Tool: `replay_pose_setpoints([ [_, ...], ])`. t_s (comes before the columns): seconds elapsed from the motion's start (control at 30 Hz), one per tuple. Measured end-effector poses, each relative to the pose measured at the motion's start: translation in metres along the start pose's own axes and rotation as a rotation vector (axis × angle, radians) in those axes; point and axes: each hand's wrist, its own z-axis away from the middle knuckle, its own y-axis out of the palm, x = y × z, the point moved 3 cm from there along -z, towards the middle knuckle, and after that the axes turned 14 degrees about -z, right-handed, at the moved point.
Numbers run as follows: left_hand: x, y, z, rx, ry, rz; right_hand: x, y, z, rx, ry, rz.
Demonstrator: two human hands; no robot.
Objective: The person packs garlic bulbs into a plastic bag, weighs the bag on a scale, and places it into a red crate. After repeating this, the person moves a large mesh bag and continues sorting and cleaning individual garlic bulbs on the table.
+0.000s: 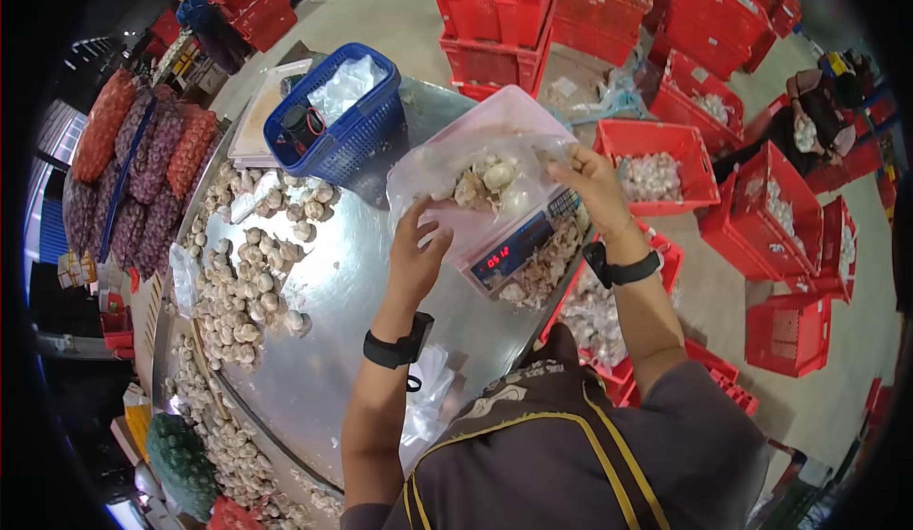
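Note:
A clear plastic bag (pixel 447 171) with several garlic bulbs (pixel 485 183) in it rests on a pink scale (pixel 495 116) at the edge of a round metal table (pixel 352 283). My left hand (pixel 416 250) grips the bag's near edge. My right hand (pixel 594 180) holds the bag's right edge open. The scale's display (pixel 509 250) glows with red digits. Both wrists wear black bands.
Loose garlic (pixel 238 292) is heaped on the table's left side. A blue basket (pixel 333 116) stands at the back. Red crates (pixel 656 159) of garlic fill the floor to the right. Mesh sacks (pixel 143 159) lie at the left. Another person (pixel 813 116) sits far right.

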Motion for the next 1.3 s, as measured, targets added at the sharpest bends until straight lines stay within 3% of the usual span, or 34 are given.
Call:
replay_pose_setpoints([
  [0.13,-0.038,-0.012,0.009,0.006,0.000,-0.047,-0.007,0.010,-0.006,-0.002,0.011,0.003],
  [0.47,-0.059,0.006,0.000,0.030,0.104,-0.147,-0.001,0.028,-0.004,-0.010,0.002,0.007],
  [0.57,-0.062,0.016,-0.011,0.013,0.168,-0.275,0.003,0.028,0.000,0.040,0.025,0.013],
  [0.63,-0.066,0.022,-0.018,-0.061,0.375,-0.507,0.004,0.027,0.005,0.067,0.104,0.012],
  [0.67,-0.062,0.024,-0.023,-0.068,0.374,-0.507,0.008,0.028,0.008,0.074,0.104,0.014],
  [0.73,-0.044,0.035,-0.034,-0.023,0.456,-0.820,0.019,0.031,0.013,0.089,0.191,-0.060],
  [0.8,-0.019,0.037,-0.041,-0.006,0.408,-0.944,0.021,0.029,0.017,0.111,0.184,-0.012],
  [0.9,0.005,0.023,-0.054,-0.145,0.142,-1.091,0.027,0.025,0.024,0.087,0.221,-0.037],
  [1.03,-0.002,0.036,-0.064,-0.210,0.186,-1.110,0.028,0.024,0.028,0.026,0.235,0.064],
  [1.07,0.009,0.049,-0.074,-0.422,0.389,-1.183,0.026,0.028,0.026,0.068,0.242,0.063],
  [1.13,-0.004,0.059,-0.075,-0.156,0.281,-1.210,0.027,0.029,0.025,0.055,0.212,-0.011],
  [1.3,0.018,0.063,-0.078,-0.206,0.267,-1.083,0.030,0.032,0.021,0.109,0.178,0.007],
])
